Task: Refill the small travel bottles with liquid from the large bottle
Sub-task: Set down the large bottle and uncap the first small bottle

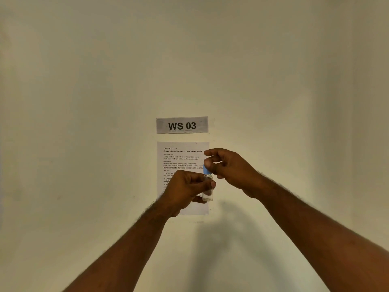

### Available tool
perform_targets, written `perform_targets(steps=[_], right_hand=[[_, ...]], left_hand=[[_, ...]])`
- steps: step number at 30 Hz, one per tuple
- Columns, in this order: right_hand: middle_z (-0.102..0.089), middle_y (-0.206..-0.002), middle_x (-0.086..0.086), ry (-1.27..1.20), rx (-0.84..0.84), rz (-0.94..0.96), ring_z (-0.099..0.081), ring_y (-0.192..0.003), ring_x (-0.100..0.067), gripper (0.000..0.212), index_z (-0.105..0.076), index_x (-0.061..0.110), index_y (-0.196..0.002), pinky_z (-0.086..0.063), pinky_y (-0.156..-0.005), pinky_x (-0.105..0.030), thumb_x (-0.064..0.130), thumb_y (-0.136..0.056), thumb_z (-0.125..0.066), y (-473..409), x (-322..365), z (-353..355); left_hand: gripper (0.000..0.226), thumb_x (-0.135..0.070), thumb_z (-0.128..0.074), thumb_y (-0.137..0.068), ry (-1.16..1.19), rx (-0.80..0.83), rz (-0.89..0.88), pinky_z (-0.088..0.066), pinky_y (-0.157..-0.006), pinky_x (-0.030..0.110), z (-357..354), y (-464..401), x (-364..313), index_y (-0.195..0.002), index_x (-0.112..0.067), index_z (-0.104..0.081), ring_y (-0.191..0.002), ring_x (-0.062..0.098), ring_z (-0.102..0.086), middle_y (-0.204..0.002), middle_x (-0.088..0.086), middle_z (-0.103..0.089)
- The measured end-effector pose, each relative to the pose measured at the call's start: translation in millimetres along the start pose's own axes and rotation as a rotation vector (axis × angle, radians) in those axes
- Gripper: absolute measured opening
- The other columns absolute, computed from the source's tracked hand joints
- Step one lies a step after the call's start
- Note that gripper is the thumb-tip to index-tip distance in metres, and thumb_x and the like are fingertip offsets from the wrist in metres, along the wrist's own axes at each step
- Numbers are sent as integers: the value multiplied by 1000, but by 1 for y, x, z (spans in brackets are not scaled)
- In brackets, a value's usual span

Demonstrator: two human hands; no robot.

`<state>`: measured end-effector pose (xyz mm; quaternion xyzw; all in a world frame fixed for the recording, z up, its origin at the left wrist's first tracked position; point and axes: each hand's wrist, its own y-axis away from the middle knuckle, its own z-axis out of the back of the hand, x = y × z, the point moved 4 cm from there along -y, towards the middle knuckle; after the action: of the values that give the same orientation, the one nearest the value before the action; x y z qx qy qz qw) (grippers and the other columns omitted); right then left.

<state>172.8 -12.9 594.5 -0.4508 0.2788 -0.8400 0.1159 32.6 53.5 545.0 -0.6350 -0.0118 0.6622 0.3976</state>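
Clear plastic, that small travel bottle, and it was up in the air in front of the cream wall, upright. The left hand was wrapped around its body, thumb across the front. The right hand pinched the blue cap on top with its fingertips. Behind them hung a printed task sheet under a "WS 03" label.
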Motion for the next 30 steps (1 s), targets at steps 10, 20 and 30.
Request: perform_targets(steps=[10, 20, 30], right_hand=[[-76, -102, 1, -26, -63, 42, -70, -82, 1, 23, -74, 16, -110, -54, -71, -16, 15, -88, -77, 0, -8, 3], [-76, -97, -1, -334, -121, -125, -73, -89, -15, 26, -64, 2, -105, -56, -81, -27, 3, -83, -78, 66, -54, -18], [-76, -105, -4, -294, -16, -348, -73, -91, -17, 37, -70, 16, -114, -59, -86, -27, 2, -81, -81, 212, -136, -115]], left_hand=[[15, -10, -79, -87, 30, 17, 10, -66, -75, 43, -1, 1, 9, -97, 1, -78, -76, 23, -74, -87, 19, -75], [21, -1, -78, -84, 72, -4, 63, -65, -76, 41, 12, 56, 56, -104, 3, -74, -88, 27, -73, -96, 19, -75], [29, -18, -92, -69, -172, -1, 329, -55, -84, 15, 11, 223, 197, -96, -16, -83, -94, 8, -75, -97, 0, -81]])
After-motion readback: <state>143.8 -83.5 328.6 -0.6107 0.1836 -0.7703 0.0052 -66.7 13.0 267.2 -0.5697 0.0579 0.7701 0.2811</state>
